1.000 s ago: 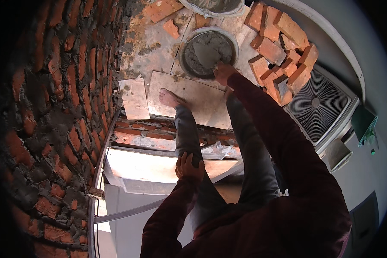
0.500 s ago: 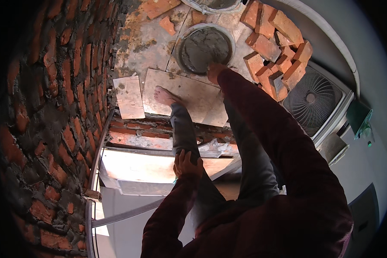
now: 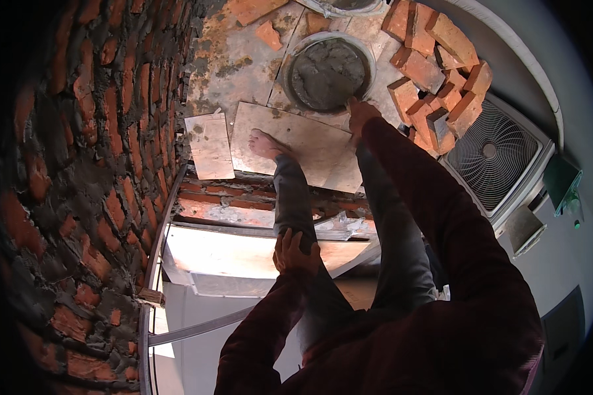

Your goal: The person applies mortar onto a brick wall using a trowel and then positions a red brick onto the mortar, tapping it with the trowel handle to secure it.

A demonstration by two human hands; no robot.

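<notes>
My right hand point(image 3: 361, 115) is closed on the handle of what looks like a trowel point(image 3: 344, 92) at the near right edge of a round bucket of grey mortar point(image 3: 321, 66); the blade is sunk in or coated with mortar and hard to make out. My left hand point(image 3: 296, 253) rests on my left knee, fingers apart and curved over the trouser cloth, holding nothing. My bare left foot point(image 3: 265, 143) is on a wooden board point(image 3: 313, 158). A smaller board point(image 3: 207, 148) lies left of it.
A rough brick wall point(image 3: 85, 217) with mortar fills the left. Loose bricks point(image 3: 418, 69) are piled right of the bucket, beside a fan-grilled outdoor unit point(image 3: 491, 155). Another bucket point(image 3: 339, 8) stands at the top edge. Below the ledge are a light panel point(image 3: 230, 253) and metal bar point(image 3: 214, 322).
The trowel's blade, paler and more distinct a second ago, now blends into the mortar. My left hand stays on the knee. The whole view has shifted slightly.
</notes>
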